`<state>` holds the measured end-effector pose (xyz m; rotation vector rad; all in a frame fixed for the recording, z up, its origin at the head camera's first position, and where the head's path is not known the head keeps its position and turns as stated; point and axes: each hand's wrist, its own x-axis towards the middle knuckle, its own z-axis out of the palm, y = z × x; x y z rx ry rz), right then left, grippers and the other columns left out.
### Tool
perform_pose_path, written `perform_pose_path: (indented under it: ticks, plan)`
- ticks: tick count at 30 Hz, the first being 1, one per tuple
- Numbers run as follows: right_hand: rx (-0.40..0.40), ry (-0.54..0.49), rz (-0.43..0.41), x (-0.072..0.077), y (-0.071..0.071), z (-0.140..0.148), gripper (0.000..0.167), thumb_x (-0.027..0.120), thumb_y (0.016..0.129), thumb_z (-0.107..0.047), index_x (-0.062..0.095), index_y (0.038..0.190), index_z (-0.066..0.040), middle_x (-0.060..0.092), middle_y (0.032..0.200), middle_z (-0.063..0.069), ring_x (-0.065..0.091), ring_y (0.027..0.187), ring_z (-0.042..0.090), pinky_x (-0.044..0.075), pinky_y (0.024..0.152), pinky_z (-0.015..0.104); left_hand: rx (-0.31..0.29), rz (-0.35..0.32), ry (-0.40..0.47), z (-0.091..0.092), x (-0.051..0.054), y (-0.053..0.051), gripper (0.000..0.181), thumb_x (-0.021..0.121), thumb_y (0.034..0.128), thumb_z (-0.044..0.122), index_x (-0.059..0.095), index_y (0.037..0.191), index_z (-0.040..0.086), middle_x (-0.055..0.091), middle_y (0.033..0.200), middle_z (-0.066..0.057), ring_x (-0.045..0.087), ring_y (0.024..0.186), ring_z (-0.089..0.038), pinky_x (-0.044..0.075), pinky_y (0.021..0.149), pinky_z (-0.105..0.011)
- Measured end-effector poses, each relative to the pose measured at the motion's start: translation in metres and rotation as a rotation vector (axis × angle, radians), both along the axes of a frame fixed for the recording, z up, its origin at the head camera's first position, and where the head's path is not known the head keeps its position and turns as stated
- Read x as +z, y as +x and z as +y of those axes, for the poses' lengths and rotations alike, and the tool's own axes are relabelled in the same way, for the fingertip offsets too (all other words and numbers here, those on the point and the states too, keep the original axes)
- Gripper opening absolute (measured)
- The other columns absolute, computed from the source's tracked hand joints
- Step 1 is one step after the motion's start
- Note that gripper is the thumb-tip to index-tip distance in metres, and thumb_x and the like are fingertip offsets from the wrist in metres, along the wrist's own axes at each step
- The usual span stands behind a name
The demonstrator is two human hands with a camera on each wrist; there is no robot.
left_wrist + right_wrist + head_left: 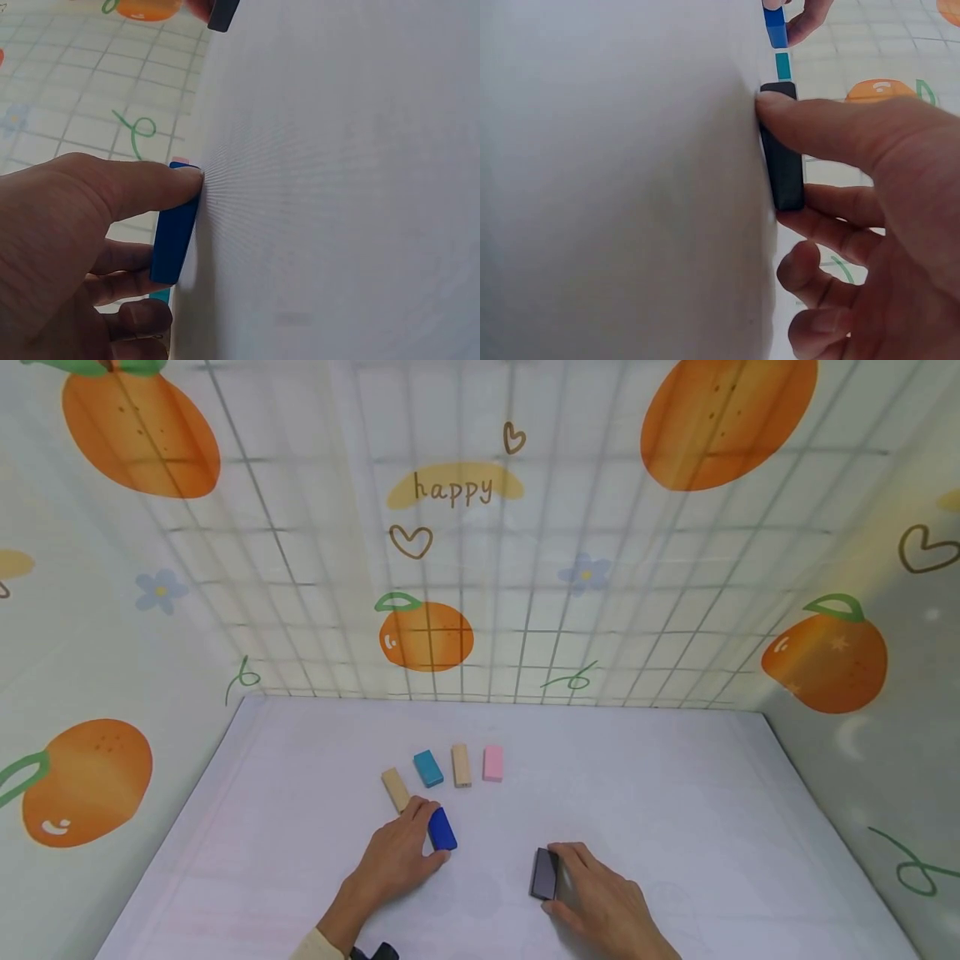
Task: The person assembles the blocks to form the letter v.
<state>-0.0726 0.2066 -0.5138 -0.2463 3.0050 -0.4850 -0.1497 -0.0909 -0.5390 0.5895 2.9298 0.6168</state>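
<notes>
My left hand [399, 853] pinches a dark blue block [442, 830] by its two ends, thumb at the near end and fingers at the far end. In the left wrist view the blue block [175, 225] lies between thumb and fingers, low against the white surface. To the right, my right hand [600, 897] grips a black block [544, 874] the same way, also down at the table. The right wrist view shows the thumb on one end of the black block [783, 154] and fingertips at the other. A wooden block [395, 789] sits just beyond my left fingers.
Behind the hands, a teal block [428, 768], another wooden block [461, 766] and a pink block [492, 763] lie in a loose row on the white table [675, 793]. Printed curtains [480, 560] with oranges enclose the back and sides. A dark object [384, 952] shows by the left wrist.
</notes>
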Motion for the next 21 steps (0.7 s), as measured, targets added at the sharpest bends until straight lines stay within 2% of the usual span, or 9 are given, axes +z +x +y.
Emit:
perform_pose_path:
  ticks: [5, 12, 21]
  plan:
    - [-0.001, 0.007, -0.004, 0.001, 0.000, -0.001, 0.069, 0.090, 0.074, -0.038, 0.059, 0.133, -0.019, 0.060, 0.131, -0.002, 0.064, 0.089, 0.011, 0.053, 0.060, 0.035, 0.002, -0.011, 0.004, 0.001, 0.001, 0.001, 0.071, 0.076, 0.0886, 0.044, 0.050, 0.144, 0.009, 0.051, 0.138, -0.009, 0.063, 0.111, -0.024, 0.055, 0.089, -0.043]
    - [-0.004, 0.001, -0.011, 0.000, -0.001, -0.001, 0.068, 0.089, 0.074, -0.038, 0.059, 0.132, -0.019, 0.060, 0.130, -0.002, 0.065, 0.096, 0.015, 0.054, 0.063, 0.038, 0.012, -0.066, 0.014, 0.005, 0.004, 0.005, 0.073, 0.076, 0.0887, 0.046, 0.048, 0.146, 0.010, 0.049, 0.142, -0.010, 0.061, 0.114, -0.026, 0.053, 0.094, -0.045]
    - [-0.018, 0.008, -0.041, -0.001, -0.003, 0.000, 0.069, 0.089, 0.074, -0.039, 0.059, 0.132, -0.018, 0.060, 0.131, 0.002, 0.066, 0.101, 0.021, 0.057, 0.068, 0.045, -0.027, -0.069, 0.036, 0.010, 0.006, 0.010, 0.069, 0.077, 0.0878, 0.045, 0.050, 0.143, 0.013, 0.051, 0.134, -0.005, 0.062, 0.102, -0.019, 0.055, 0.089, -0.040]
